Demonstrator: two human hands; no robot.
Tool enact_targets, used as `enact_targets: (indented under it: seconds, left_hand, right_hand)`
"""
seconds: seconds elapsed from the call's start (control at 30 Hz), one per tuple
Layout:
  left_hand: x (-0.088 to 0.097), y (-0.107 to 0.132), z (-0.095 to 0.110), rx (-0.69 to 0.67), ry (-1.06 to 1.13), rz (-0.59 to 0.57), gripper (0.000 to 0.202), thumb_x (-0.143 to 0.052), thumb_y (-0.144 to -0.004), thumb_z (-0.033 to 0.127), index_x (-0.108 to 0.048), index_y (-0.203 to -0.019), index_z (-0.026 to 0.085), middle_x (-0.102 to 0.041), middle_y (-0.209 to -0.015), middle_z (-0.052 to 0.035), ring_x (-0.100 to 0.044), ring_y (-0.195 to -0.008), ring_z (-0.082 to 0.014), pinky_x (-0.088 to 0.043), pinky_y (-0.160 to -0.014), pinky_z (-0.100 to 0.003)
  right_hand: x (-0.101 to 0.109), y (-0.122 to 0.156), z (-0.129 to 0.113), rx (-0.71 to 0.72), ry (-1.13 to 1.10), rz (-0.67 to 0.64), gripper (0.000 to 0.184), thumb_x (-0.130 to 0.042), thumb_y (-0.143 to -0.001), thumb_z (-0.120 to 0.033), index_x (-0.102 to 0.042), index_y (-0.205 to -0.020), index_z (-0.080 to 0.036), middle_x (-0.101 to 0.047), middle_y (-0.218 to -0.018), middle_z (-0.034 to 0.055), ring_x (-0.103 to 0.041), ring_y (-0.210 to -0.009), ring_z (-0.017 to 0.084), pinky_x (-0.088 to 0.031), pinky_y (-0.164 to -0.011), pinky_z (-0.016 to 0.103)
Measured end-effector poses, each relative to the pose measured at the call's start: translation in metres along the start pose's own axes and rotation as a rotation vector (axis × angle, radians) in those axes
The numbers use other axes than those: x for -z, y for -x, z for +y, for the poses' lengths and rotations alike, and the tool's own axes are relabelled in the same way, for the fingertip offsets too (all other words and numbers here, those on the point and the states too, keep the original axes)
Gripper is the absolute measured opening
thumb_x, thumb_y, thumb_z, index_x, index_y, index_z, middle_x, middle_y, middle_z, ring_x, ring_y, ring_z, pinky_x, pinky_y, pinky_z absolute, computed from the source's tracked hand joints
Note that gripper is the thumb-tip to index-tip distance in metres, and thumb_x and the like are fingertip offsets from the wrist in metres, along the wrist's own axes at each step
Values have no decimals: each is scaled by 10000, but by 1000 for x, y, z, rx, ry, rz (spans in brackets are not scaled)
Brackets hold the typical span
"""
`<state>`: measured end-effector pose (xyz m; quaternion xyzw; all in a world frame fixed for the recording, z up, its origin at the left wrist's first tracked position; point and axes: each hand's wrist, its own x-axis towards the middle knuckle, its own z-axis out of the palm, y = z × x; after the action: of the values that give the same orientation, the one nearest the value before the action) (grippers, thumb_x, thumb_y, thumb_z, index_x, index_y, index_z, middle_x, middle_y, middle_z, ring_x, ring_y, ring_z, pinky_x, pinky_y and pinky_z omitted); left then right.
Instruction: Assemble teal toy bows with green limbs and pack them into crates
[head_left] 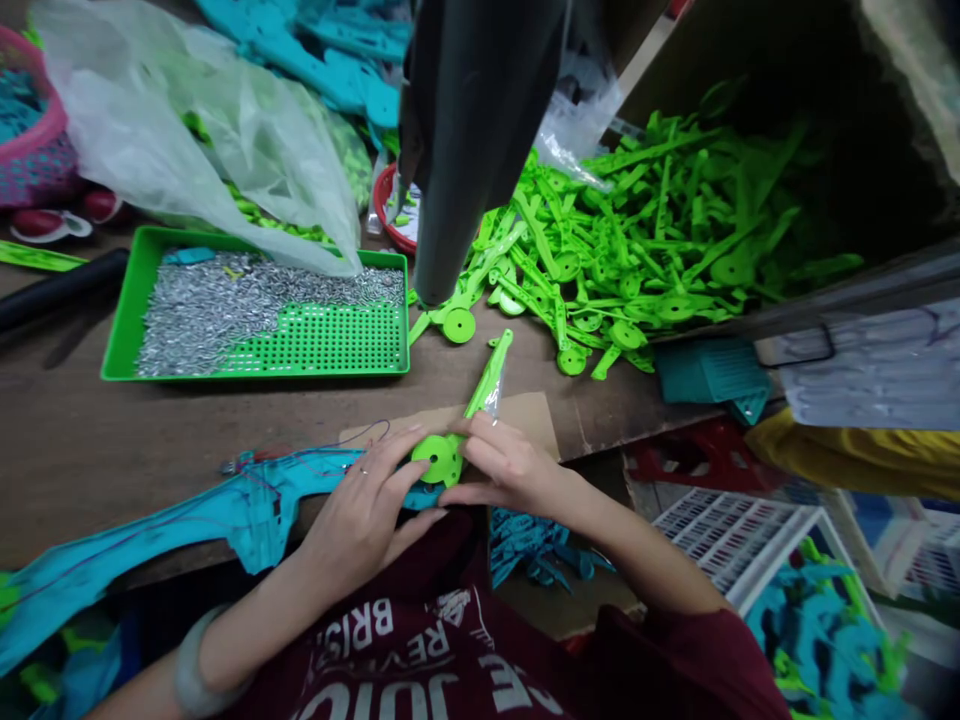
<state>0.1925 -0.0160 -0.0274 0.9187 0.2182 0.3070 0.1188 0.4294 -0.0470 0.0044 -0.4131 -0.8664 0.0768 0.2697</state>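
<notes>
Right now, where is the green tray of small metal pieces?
In the head view, the green tray sits left of centre, beyond the left hand, with the clear plastic bag draped over its far edge and the dark post at its right.

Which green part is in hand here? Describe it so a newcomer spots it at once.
On the wooden table, nearer the person than the green tray, one green plastic part with a disc end lies at the near edge. Unlike the pile of matching parts behind it, it is pinched between the left hand and right hand.
</notes>
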Motion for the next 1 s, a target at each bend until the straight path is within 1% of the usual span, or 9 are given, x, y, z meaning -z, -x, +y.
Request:
enact_targets:
  seconds: [0.17,0.27,0.37,0.5,0.67,0.77,0.83,0.93,1.0]
  left_hand:
    - [0,1,-1,22,-2,-20,389,-681,-919,281,-505,-1217,103,-544,-1381,-231,-549,-1308,-319,-573,-963,-452]
    - [0,0,-2,16,-4,-18,371,-681,-918,283,-514,-1191,97,-548,-1372,-233,-560,-1291,-318,-576,-951,-447]
    - [0,-1,-2,21,-7,-34,324,-658,-933,270,-515,-1175,110,-538,-1384,-228,-554,-1294,-319,-577,-944,-449]
    - [2,-2,-2,-2,-14,-46,256,-623,-954,259,-534,-1145,116,-534,-1366,-223,-556,-1272,-328,-583,-919,-458]
    - [4,-3,-1,-15,-23,-46,302,-648,-938,258,-553,-1163,80,-533,-1350,-237,-563,-1240,-346,-589,-890,-458]
    - [4,-4,-2,-24,-15,-41,321,-653,-934,254,-566,-1195,88,-511,-1380,-240,-547,-1271,-351,-577,-917,-467]
    - [5,-5,-3,-45,-13,-52,334,-660,-929,241,-580,-1221,101,-496,-1414,-231,-515,-1323,-357,-550,-975,-483]
    - [5,-5,-2,-132,-37,-86,365,-661,-927,198,-593,-1262,70,-545,-1421,-198,-476,-1381,-348,-477,-1080,-494]
    - [4,-5,0,-170,-74,-95,372,-650,-936,181,-597,-1279,45,-590,-1406,-172,-497,-1369,-329,-446,-1106,-484]
  right_hand:
    - [-1,1,0,1,25,8,350,-623,-930,-504,-551,-842,-174,-665,-1066,155,-624,-933,213,-590,-841,351]
    - [-2,1,1,19,42,9,368,-614,-931,-522,-549,-823,-177,-668,-1064,154,-624,-925,212,-590,-851,353]
    - [0,-1,2,53,27,-13,354,-597,-951,-495,-545,-813,-172,-669,-1059,158,-616,-910,206,-587,-853,350]
    - [2,-4,2,40,-11,-44,373,-588,-954,-499,-534,-799,-163,-660,-1026,153,-596,-873,193,-580,-797,328]
    - [-2,-1,5,24,33,-9,399,-579,-949,-533,-539,-819,-158,-644,-985,136,-580,-872,197,-568,-786,327]
    - [-6,0,4,57,85,-42,391,-561,-962,-527,-544,-819,-163,-641,-971,132,-579,-882,208,-566,-804,344]
    - [-7,-1,2,56,109,-65,369,-556,-974,-497,-558,-833,-156,-647,-973,138,-584,-899,218,-565,-815,350]
    - [1,-3,-2,30,73,-107,358,-580,-970,-477,-592,-888,-129,-673,-1003,151,-605,-942,237,-569,-846,370]
    - [11,-3,3,-57,-9,-64,350,-622,-952,-474,-619,-954,-124,-690,-1056,146,-629,-963,234,-571,-861,371]
